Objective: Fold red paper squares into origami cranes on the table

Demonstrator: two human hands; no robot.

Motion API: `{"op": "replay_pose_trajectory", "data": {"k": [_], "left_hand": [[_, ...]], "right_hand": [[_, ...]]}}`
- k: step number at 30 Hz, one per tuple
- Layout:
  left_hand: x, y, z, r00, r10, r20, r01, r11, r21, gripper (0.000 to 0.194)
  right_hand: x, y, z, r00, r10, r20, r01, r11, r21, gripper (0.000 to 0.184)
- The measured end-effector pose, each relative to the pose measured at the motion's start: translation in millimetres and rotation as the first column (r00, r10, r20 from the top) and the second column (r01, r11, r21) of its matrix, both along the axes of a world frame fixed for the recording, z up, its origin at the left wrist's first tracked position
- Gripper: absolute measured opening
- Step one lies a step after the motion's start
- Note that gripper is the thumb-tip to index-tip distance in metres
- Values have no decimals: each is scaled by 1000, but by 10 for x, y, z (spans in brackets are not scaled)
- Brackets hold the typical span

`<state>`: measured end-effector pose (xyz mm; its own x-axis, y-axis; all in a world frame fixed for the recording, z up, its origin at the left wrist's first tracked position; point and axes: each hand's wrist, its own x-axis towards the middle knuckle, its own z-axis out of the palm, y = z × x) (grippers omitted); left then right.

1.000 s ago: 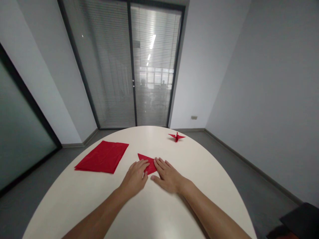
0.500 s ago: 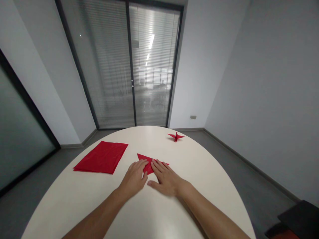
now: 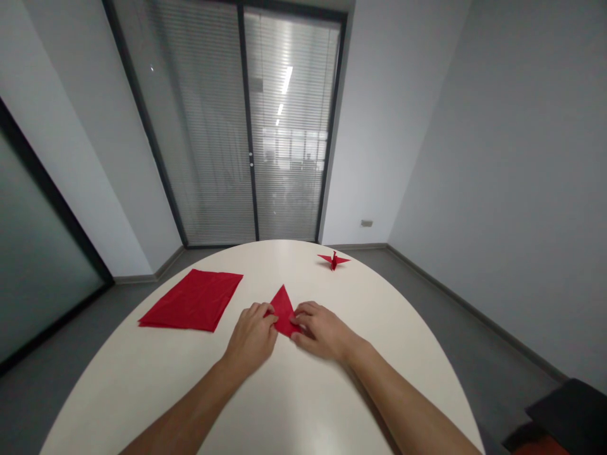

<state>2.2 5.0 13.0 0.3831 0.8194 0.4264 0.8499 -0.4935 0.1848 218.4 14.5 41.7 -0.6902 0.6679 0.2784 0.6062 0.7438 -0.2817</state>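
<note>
A small folded piece of red paper [image 3: 284,311] lies on the white table, one pointed corner facing away from me. My left hand [image 3: 253,330] pinches its left side between thumb and fingers. On the opposite side, my right hand [image 3: 322,331] has its fingertips closed on the paper's right edge, with the thumb low near the front corner. The fingers hide both side corners of the paper.
A stack of red paper sheets [image 3: 194,300] lies on the left of the round white table [image 3: 265,404]. A folded red paper crane [image 3: 334,260] stands near the far right edge. A dark chair [image 3: 569,417] is at the lower right.
The paper has turned so that a point now faces away, where a long edge was before. My hands went from lying flat on it to pinching its two sides.
</note>
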Motion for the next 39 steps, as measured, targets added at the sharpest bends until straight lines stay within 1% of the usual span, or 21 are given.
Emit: {"op": "replay_pose_trajectory", "data": {"k": [1,3,6,8,12,14,16,19,22,27,30,35,39], "left_hand": [[0,-6,12,1000,22,-1,-22,1000,6,24],[2,-14,26,999,46,7,-46,999,5,22],[3,-15,15,999,40,15,-40,999,-11,26],[-2,-9,-10,1000,20,19,-20,1000,-19,30],[-22,1,-59,997,-73,37,74,996,-40,34],[-28,-4,-65,992,-120,41,122,991,-59,39],[-27,-17,-59,989,-142,42,145,987,-75,44],[-15,-36,-47,990,-136,48,139,987,-77,37],[-4,-39,-54,991,-124,56,128,989,-70,32],[-4,-26,-80,989,-127,70,131,990,-51,36],[-2,-22,-74,990,-122,72,126,991,-51,33],[19,-16,-51,988,-113,102,118,992,-45,30],[49,-23,-27,986,-97,135,103,994,-41,28]], "right_hand": [[-2,-6,14,1000,29,-12,-29,1000,-7,23],[-13,-19,26,996,79,-29,-80,996,-35,21],[-21,-12,-5,993,109,-45,-112,992,-61,23],[-5,24,-55,995,78,-67,-81,996,-42,27],[88,130,-187,989,-61,-138,65,998,22,40],[139,170,-238,986,-88,-142,94,995,36,48],[171,190,-265,985,-92,-148,96,995,16,50],[181,194,-261,981,-84,-176,81,996,-27,46],[170,189,-232,978,-91,-186,86,996,-36,41],[166,179,-190,979,-94,-182,88,995,-42,35],[161,171,-168,981,-102,-167,97,995,-37,30],[140,180,-137,985,-119,-128,120,993,-1,17],[119,192,-121,982,-126,-139,131,991,25,16]]}}
